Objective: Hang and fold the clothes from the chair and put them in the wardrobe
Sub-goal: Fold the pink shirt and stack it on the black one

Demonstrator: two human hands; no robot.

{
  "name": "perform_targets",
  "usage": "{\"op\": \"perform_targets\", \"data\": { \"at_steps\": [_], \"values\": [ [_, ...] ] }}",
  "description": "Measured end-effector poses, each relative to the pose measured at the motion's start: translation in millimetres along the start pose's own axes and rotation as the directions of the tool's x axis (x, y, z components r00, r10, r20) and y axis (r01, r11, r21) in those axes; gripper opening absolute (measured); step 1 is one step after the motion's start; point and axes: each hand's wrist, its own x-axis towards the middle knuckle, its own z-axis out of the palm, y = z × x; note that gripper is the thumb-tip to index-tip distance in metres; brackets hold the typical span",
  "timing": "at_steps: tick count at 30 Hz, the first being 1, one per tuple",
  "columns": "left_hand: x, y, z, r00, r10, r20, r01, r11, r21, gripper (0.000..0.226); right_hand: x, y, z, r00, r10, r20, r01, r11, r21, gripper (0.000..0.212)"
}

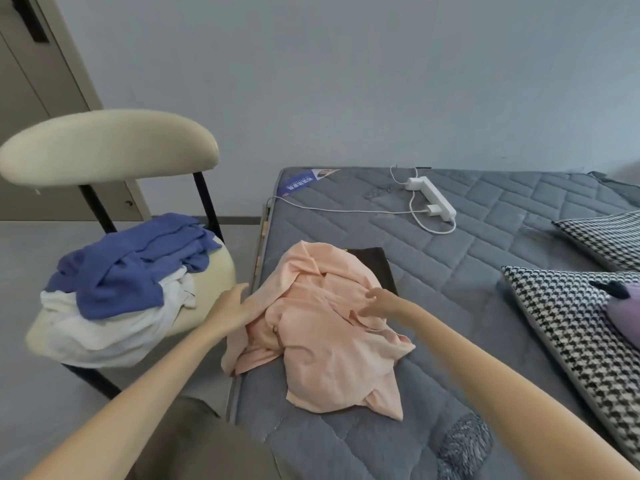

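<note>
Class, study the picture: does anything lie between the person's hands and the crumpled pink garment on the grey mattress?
Nothing visible does. The left hand touches the crumpled pale pink garment at its left edge; the right hand reaches over its middle.

Mattress [485, 258], grey, quilted: one pink shirt [325, 341], crumpled, at the left edge (part of it hangs over), lying partly on a dark folded cloth [374, 261]; one white power strip [433, 199] with cable, farther back; two houndstooth pillows [568, 334] at right. Chair [221, 268], cream seat, standing on the floor [27, 393] beside the mattress: white garment [104, 327], blue garment [131, 268] heaped on top.
</note>
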Motion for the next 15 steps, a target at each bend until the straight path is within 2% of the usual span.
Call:
{"op": "perform_targets", "data": {
  "at_steps": [3, 5, 8, 11, 13, 15],
  "values": [
    [-4, 21, 17, 0.986, 0.121, 0.118, -0.125, 0.992, 0.033, 0.047, 6, 27, 20, 0.997, 0.073, -0.01, -0.073, 0.991, -0.116, 0.072],
    [-8, 32, 31, 0.968, 0.168, 0.189, -0.177, 0.984, 0.033, 0.046, 8, 33, 25, 0.998, 0.042, -0.053, -0.052, 0.981, -0.188, 0.062],
    [-16, 47, 45, 0.957, 0.209, 0.202, -0.227, 0.972, 0.068, 0.039, 5, 21, 11, 0.991, -0.053, -0.125, 0.025, 0.976, -0.218, 0.048],
    [-26, 61, 52, 0.955, 0.248, 0.163, -0.284, 0.92, 0.269, 0.044, 8, -3, -14, 0.971, -0.147, -0.191, 0.141, 0.989, -0.045, 0.044],
    [-31, 69, 53, 0.967, 0.218, 0.128, -0.252, 0.875, 0.412, 0.051, 9, -25, -27, 0.946, -0.208, -0.249, 0.235, 0.968, 0.088, 0.036],
    [-32, 74, 58, 0.96, 0.203, 0.193, -0.266, 0.878, 0.398, 0.056, 8, -48, -34, 0.934, -0.237, -0.268, 0.304, 0.92, 0.246, 0.031]
  ]
}}
